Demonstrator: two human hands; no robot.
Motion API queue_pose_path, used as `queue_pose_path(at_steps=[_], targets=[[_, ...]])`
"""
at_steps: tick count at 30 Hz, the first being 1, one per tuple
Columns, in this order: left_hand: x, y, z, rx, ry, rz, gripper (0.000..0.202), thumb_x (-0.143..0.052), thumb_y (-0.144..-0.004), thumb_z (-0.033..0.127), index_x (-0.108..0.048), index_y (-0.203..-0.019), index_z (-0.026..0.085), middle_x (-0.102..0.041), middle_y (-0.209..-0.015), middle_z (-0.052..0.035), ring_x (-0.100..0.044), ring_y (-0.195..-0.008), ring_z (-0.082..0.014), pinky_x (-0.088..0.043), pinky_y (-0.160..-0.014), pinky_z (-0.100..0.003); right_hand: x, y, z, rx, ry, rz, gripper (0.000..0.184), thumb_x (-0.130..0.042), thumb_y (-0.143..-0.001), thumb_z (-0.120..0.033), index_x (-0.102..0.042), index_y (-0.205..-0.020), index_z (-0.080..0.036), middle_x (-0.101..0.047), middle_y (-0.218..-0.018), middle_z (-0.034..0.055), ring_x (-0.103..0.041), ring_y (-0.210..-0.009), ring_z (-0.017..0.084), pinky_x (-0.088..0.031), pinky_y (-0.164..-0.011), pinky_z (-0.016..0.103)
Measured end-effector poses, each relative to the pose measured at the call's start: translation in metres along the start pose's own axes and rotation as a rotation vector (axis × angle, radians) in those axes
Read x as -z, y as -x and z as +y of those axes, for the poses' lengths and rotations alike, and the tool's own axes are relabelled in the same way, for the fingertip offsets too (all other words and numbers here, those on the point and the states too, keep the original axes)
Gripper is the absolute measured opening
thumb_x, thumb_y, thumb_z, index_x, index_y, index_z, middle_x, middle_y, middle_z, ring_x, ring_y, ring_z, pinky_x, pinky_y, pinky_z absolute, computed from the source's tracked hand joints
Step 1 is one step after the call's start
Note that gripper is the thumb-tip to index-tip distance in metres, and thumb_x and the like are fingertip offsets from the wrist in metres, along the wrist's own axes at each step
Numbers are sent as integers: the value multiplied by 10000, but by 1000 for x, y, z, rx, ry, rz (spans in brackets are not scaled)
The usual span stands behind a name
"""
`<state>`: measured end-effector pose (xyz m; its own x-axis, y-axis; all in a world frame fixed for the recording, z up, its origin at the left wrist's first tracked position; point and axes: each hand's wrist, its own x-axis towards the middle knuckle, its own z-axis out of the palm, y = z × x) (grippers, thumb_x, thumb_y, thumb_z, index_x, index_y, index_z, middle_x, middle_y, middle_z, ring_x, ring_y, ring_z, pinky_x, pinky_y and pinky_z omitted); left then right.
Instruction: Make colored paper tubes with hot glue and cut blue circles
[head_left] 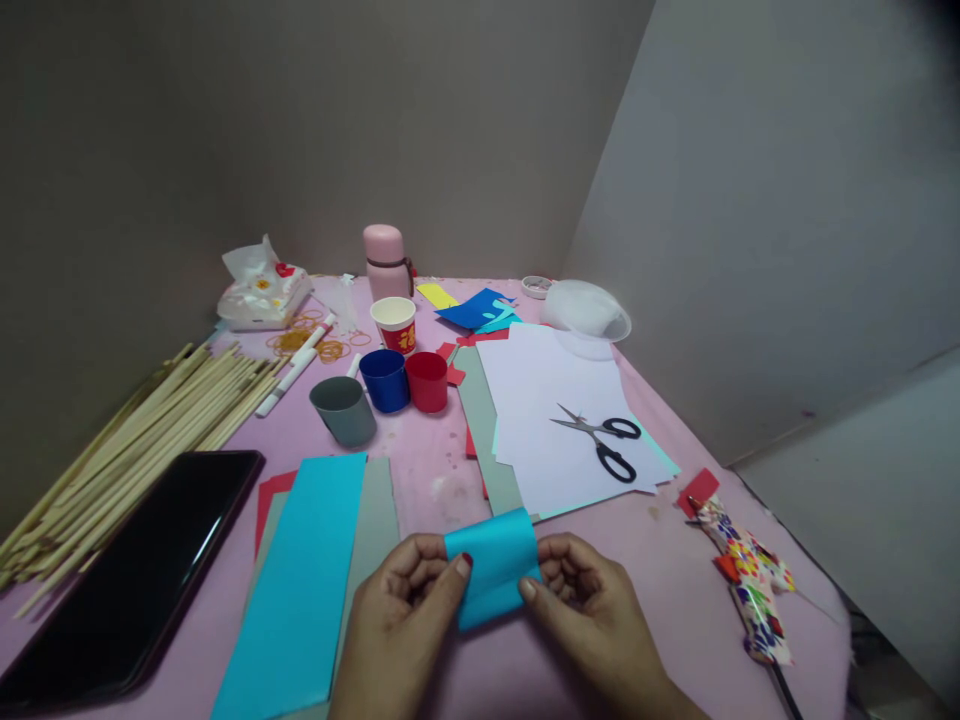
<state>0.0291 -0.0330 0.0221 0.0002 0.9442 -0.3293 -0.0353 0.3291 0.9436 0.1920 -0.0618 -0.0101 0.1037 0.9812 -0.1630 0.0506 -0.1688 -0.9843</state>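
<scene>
A small blue paper piece point(495, 570), curved over into a flattened roll, is held up over the pink tablecloth near the front. My left hand point(412, 610) pinches its left end, thumb on top and the other fingers curled behind. At its right end my right hand point(581, 605) grips it the same way, with the thumb at the lower right. Left of my hands lies a long blue paper strip point(307, 570) on grey and red sheets. Scissors point(596, 435) with black handles rest with blades apart on white paper sheets point(547, 380) beyond my right hand.
Grey point(346, 415), blue point(385, 385) and red point(429, 385) cups stand mid-table before a paper cup point(395, 325) and a pink flask point(386, 265). Wooden sticks point(150, 430) and a black tablet point(135, 580) lie left. A flowery, glue-gun-like object point(746, 570) lies right, near the edge.
</scene>
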Motion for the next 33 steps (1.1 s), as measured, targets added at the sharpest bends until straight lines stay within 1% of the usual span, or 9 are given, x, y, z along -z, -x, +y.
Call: queue_pose_path(at_steps=[6,13,18,22,28,31,33], targets=[[0,1,0,5,14,4,187,-722,-627,340,-601,-624,198,-577,-491,70,-489,-486,-92,-353,-469,-166,1,2,1,-1,-6,-8,178,-673,-717,-310,-617,-786,-156,-574,-627,-3,-480,-554,127,-379,-531,249],[3,-3,-2,-12,-49,-61,189,-700,-660,356,-603,-656,194,-568,-517,67,-481,-507,-98,-356,-487,-175,1,0,2,-5,-5,-7,204,-676,-722,-328,-608,-804,-153,-567,-629,-6,-483,-556,131,-376,-537,259],[4,-3,-4,-4,-43,-80,199,-689,-680,365,-591,-678,192,-552,-513,72,-462,-499,-95,-339,-482,-178,2,0,3,-12,-44,9,251,-681,-718,-311,-583,-898,-166,-537,-621,-34,-484,-556,128,-374,-534,253],[5,-3,-4,0,-47,-95,220,-686,-691,374,-571,-650,191,-548,-506,72,-456,-493,-93,-334,-480,-179,3,1,4,-12,-64,18,300,-677,-726,-299,-567,-974,-171,-537,-621,-42,-493,-565,129,-386,-544,253],[6,-3,-5,-5,-68,-116,221,-678,-698,384,-578,-657,191,-572,-533,59,-481,-520,-106,-355,-499,-190,3,1,3,-10,-69,33,321,-690,-721,-294,-567,-993,-177,-530,-609,-52,-491,-563,130,-386,-549,260],[7,-2,-4,-9,-87,-125,219,-674,-703,385,-585,-669,187,-557,-515,64,-466,-503,-104,-348,-493,-192,2,1,3,-14,-69,42,326,-701,-714,-291,-571,-992,-179,-530,-600,-54,-486,-557,129,-384,-540,257],[7,-2,-4,1,-76,-152,221,-674,-708,386,-586,-678,185,-549,-509,68,-453,-491,-99,-342,-489,-188,3,1,4,-18,-88,47,326,-709,-714,-297,-574,-987,-183,-536,-603,-51,-489,-559,129,-387,-539,256]])
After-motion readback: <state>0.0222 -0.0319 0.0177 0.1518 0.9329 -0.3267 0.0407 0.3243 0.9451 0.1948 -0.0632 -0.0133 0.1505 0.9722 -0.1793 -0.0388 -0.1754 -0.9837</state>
